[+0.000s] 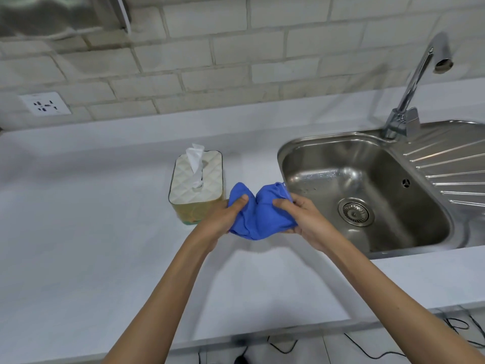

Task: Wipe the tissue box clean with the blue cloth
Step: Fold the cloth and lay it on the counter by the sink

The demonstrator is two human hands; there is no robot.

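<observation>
head view: tissue [195, 156] in tissue box [196, 183]

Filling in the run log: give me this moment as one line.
phase: pre-wipe | left hand: grip on cloth | right hand: grip on cloth | cloth: bunched, off box | box: upright on counter, left of sink

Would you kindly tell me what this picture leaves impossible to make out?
Head view:
- Tissue box: right front corner hidden by left hand; far sides face away.
- Cloth: underside and bunched folds hidden by both hands; right hand.
- Drainboard: cut off by right edge.
- Socket: markings blurred.
</observation>
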